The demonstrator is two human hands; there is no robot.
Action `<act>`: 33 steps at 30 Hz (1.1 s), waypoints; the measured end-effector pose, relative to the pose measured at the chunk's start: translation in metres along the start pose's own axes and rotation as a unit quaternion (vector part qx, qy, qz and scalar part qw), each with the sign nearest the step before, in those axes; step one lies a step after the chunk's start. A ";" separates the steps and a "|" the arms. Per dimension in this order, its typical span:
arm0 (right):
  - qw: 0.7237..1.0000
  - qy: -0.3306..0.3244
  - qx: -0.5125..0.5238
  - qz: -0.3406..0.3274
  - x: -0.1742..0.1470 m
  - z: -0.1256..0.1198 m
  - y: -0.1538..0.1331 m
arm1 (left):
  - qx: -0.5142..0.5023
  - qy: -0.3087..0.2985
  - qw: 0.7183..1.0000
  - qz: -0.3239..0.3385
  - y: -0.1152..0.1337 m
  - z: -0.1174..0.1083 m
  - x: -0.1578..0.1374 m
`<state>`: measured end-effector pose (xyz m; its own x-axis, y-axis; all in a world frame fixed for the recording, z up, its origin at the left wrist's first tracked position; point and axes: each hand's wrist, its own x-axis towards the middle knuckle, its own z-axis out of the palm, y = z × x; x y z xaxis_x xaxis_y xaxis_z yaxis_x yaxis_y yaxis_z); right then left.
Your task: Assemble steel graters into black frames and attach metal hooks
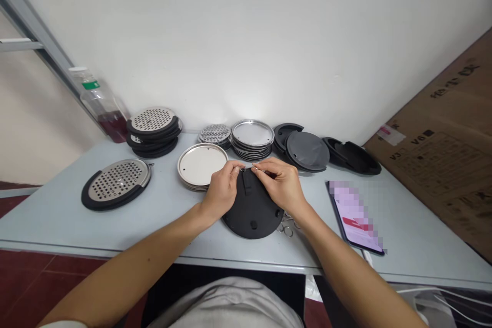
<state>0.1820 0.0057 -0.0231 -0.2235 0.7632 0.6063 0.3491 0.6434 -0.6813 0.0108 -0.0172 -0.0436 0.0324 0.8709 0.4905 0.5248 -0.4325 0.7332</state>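
A black round disc point(253, 215) with a short strap on its face lies before me near the table's front edge. Thumb and fingers of my left hand point(222, 189) are closed at the disc's far edge, by the strap's end. Opposite it, my right hand point(283, 184) pinches there too. Between the fingertips shows a thin metal ring point(247, 167), mostly covered by the fingers. Several loose metal rings point(287, 231) lie by the disc, partly under my right forearm. Just left of the disc is a stack of round metal plates point(200, 164).
Perforated discs in black holders point(154, 120) are stacked at back left; another one point(119, 184) lies nearer. Behind are perforated plates point(215, 134), shiny plates point(251, 134) and black holders point(307, 149). A bottle point(111, 120), a phone point(355, 215) and a cardboard box point(442, 154) flank them.
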 end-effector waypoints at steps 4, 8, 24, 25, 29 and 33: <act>1.000 -0.014 -0.006 0.005 0.000 0.000 0.002 | 0.004 -0.003 1.000 -0.002 -0.002 0.002 -0.001; 1.000 -0.027 -0.008 0.011 0.001 0.001 0.004 | 0.005 -0.004 1.000 0.001 -0.004 0.003 -0.001; 0.984 0.069 0.139 0.086 0.007 0.000 0.000 | 0.037 -0.023 0.997 -0.056 0.005 -0.005 0.010; 0.972 0.113 0.173 0.114 0.010 -0.003 0.002 | 0.027 -0.038 0.997 -0.064 0.007 -0.008 0.010; 0.893 0.225 0.285 0.266 0.023 -0.015 0.020 | 0.028 -0.025 0.997 -0.067 0.028 -0.031 0.021; 0.886 0.170 0.291 0.320 0.024 -0.011 0.033 | 0.140 0.159 0.977 0.031 0.083 -0.039 0.071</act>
<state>0.1977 0.0445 -0.0265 0.1723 0.9842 0.0410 -0.2445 0.0830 -0.9661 0.0233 -0.0006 0.0700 -0.1705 0.7091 0.6842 0.7432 -0.3634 0.5618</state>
